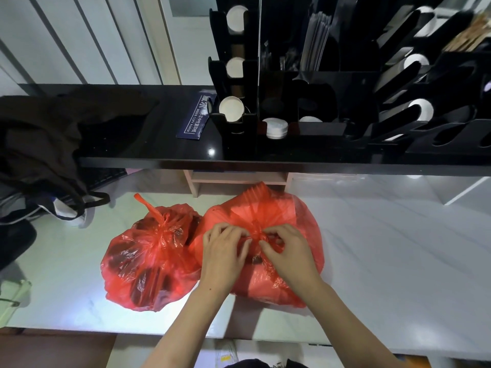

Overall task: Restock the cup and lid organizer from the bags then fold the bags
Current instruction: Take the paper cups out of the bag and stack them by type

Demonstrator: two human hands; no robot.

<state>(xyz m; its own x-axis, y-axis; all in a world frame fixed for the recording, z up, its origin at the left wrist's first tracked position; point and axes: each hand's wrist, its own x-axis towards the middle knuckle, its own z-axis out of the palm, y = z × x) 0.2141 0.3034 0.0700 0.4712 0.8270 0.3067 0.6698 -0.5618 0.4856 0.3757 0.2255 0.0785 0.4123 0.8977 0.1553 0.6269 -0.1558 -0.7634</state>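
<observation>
We worked at the knot of the right-hand red bag, which sat on the pale table, touching a second, still-tied red bag to its left. The film looked thin, soft and slippery, likely to tear if yanked, and the load inside seemed light but bulky; we judged the twisted neck the only sensible place to take hold. Our left hand had its fingers curled, fingertips pinching the plastic just left of the knot, palm resting on the bag. Our right hand mirrored it, fingers bent and pinching the tied loop from the right. Neither bag was open yet, so restocking had not begun. Beyond them, on the black shelf, stood the black organizer, with white cups in its left column and a short stack of lids in a near slot. Dark clothing lay heaped at far left.
</observation>
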